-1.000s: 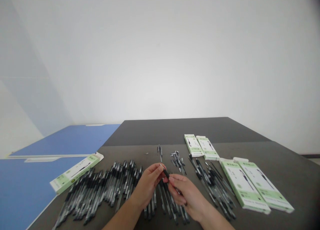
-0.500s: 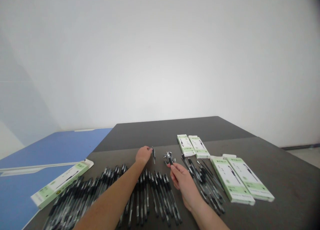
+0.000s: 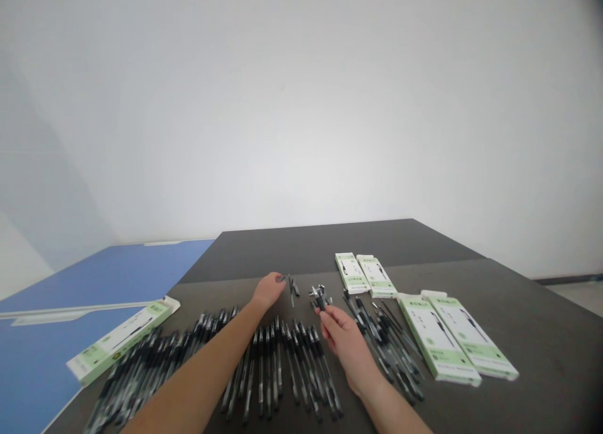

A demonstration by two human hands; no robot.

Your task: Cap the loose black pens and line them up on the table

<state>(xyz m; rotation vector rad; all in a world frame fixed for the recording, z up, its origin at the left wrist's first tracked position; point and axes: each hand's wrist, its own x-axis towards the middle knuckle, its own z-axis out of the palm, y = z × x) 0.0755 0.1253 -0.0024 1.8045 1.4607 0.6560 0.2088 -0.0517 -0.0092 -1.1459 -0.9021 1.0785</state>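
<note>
My left hand point(image 3: 270, 289) is stretched out over the dark table, its thumb and fingers slightly apart with nothing visible between them. Just right of its fingertips lie thin dark pen pieces point(image 3: 291, 291). My right hand point(image 3: 340, 329) pinches a pen part with a black grip point(image 3: 321, 301), pointing away from me. Around its far end is a small cluster of shiny silvery pieces point(image 3: 315, 291); I cannot tell which of them are held and which lie on the table. Rows of clear-barrelled black pens point(image 3: 268, 365) lie below and beside my left forearm.
More pens and thin pieces point(image 3: 384, 340) lie loose to the right of my right hand. Several green and white pen boxes point(image 3: 438, 340) rest on the right side. Another such box point(image 3: 125, 336) lies at the left table edge, beside a blue surface point(image 3: 141, 271).
My left hand has drawn slightly left, away from the thin pen pieces, which now show as separate pieces on the table. My right hand keeps nearly the same place and grip.
</note>
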